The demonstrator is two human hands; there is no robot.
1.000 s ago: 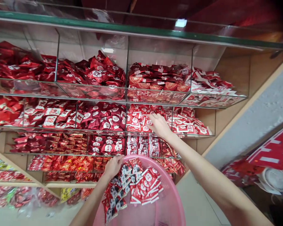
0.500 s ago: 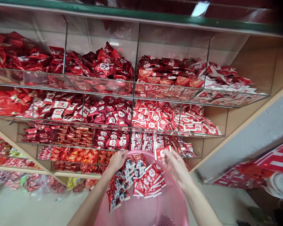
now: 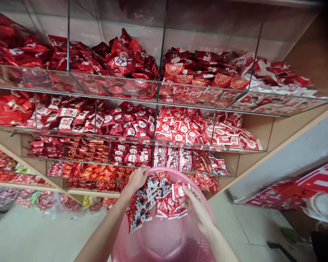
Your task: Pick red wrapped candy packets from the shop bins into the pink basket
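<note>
Glass-fronted shelves fill my head view, their divided compartments heaped with red packets, over a pale tiled floor and beside a grey wall. Below them I have a pink basket. My left hand is at its far rim, fingers close together and gripping the edge. My right hand is over the basket's right side, thumb and fingers pinching a red-and-white packet. That packet overlaps a bunch of similar packets in the basket; I can't tell whether they touch. Left of the bunch lie black-and-red packets in overlapping rows.
</note>
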